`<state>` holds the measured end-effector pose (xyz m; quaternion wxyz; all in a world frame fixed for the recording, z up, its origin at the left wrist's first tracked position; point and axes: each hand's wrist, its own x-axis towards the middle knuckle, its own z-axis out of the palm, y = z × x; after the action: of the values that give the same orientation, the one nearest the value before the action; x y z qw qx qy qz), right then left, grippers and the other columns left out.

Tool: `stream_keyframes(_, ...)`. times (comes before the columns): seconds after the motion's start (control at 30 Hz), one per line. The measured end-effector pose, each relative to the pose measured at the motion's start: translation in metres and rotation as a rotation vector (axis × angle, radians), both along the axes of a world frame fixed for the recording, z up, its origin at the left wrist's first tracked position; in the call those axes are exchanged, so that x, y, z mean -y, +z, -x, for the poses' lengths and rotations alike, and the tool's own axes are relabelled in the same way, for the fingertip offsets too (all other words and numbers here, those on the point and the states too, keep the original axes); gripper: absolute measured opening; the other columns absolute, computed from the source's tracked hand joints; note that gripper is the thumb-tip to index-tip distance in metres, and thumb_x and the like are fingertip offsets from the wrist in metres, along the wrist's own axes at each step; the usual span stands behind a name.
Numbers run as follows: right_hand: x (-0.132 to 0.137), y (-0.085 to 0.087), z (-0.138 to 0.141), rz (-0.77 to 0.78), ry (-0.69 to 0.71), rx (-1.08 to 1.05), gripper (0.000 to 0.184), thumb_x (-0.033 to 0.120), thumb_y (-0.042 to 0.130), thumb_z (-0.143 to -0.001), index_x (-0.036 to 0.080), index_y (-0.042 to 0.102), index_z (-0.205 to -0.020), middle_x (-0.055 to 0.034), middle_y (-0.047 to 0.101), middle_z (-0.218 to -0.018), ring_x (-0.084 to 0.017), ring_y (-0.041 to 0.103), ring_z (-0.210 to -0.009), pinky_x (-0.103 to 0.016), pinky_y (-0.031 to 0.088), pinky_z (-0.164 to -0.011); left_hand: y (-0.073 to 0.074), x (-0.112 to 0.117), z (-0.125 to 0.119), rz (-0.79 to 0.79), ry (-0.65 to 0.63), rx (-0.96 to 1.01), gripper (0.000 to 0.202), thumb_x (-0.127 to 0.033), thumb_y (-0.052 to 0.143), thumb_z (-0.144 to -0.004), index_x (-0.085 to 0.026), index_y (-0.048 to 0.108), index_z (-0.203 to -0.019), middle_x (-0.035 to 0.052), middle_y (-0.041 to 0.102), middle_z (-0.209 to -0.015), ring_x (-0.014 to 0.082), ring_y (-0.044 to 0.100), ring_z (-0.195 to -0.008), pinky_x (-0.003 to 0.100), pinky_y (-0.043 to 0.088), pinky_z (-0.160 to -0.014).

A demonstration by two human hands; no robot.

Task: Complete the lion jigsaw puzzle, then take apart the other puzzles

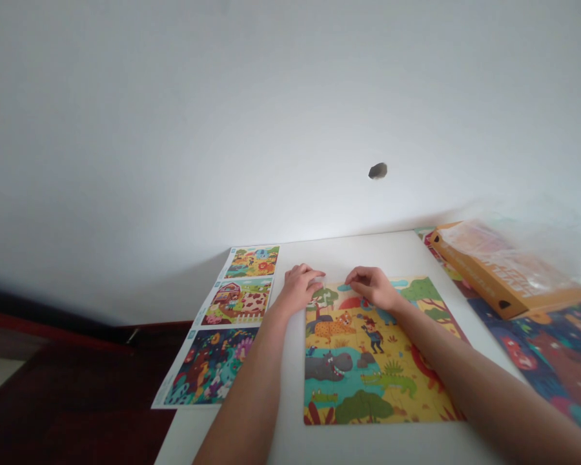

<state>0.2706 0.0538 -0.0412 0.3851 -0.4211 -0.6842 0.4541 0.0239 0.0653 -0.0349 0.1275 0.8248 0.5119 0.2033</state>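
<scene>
A jigsaw puzzle with jungle animals lies flat on the white table, its pieces joined into one rectangle. At its upper left corner rests my left hand, fingers stretched to the right and thumb apart from them, with nothing visible in its grasp. My right hand is bent over the puzzle's upper edge, thumb and fingers drawn together. Whatever lies between those fingertips is hidden. The right forearm covers part of the puzzle's right side.
Left of the puzzle, a picture sheet with three scenes overhangs the table's edge. At the right stand an orange box and crumpled clear plastic, beside a dark, colourful printed surface. Behind the table rises a white wall with a hole.
</scene>
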Motion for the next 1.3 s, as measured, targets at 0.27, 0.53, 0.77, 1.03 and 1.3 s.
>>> stream_keyframes(0.27, -0.001, -0.001, -0.001, -0.003, 0.006, 0.014, 0.016, 0.023, 0.057, -0.076, 0.014, 0.069, -0.083, 0.0016, 0.055, -0.060, -0.010, 0.039, -0.052, -0.024, 0.030, -0.053, -0.002, 0.002, -0.002, -0.026, -0.016, -0.020, 0.034, -0.038, 0.067, -0.084, -0.031, 0.068, -0.117, 0.0059, 0.054, -0.115, 0.0263, 0.049, -0.114, 0.045, 0.036, -0.103)
stream_keyframes(0.53, -0.001, -0.002, -0.001, -0.018, 0.007, 0.010, 0.017, 0.023, 0.057, -0.077, 0.014, 0.069, -0.084, 0.0004, 0.059, -0.064, -0.010, 0.043, -0.053, -0.025, 0.034, -0.054, -0.001, 0.009, -0.014, -0.086, -0.003, 0.017, 0.042, -0.037, 0.052, -0.093, -0.023, 0.055, -0.133, 0.0108, 0.047, -0.143, 0.0269, 0.038, -0.135, 0.046, 0.029, -0.114)
stream_keyframes(0.77, -0.002, -0.004, 0.001, -0.141, -0.041, 0.062, 0.017, 0.022, 0.053, -0.081, 0.015, 0.066, -0.087, -0.0004, 0.062, -0.069, -0.013, 0.051, -0.060, -0.025, 0.041, -0.060, -0.010, 0.037, -0.068, -0.063, -0.065, -0.251, 0.059, -0.045, 0.026, -0.100, -0.018, 0.025, -0.153, 0.0102, 0.023, -0.161, 0.0284, 0.017, -0.149, 0.055, 0.016, -0.119)
stream_keyframes(1.03, 0.030, 0.009, 0.006, -0.561, -0.112, 0.763, 0.031, 0.027, 0.040, -0.095, 0.015, 0.063, -0.113, -0.0138, 0.065, -0.107, -0.024, 0.056, -0.102, -0.038, 0.043, -0.094, -0.011, 0.033, -0.069, -0.099, -0.047, -0.397, 0.059, -0.039, 0.022, -0.099, -0.016, 0.026, -0.153, 0.0056, 0.018, -0.163, 0.0272, 0.015, -0.150, 0.052, 0.018, -0.119)
stream_keyframes(1.3, 0.108, 0.002, -0.076, -0.366, -0.140, 1.088, 0.067, 0.060, 0.029, -0.097, 0.023, 0.029, -0.154, -0.0095, 0.022, -0.161, -0.033, 0.019, -0.148, -0.052, 0.018, -0.116, -0.015, 0.039, -0.058, -0.137, -0.103, -0.416, 0.065, -0.047, 0.022, -0.099, -0.012, 0.025, -0.154, 0.0092, 0.018, -0.162, 0.0285, 0.014, -0.150, 0.050, 0.019, -0.120)
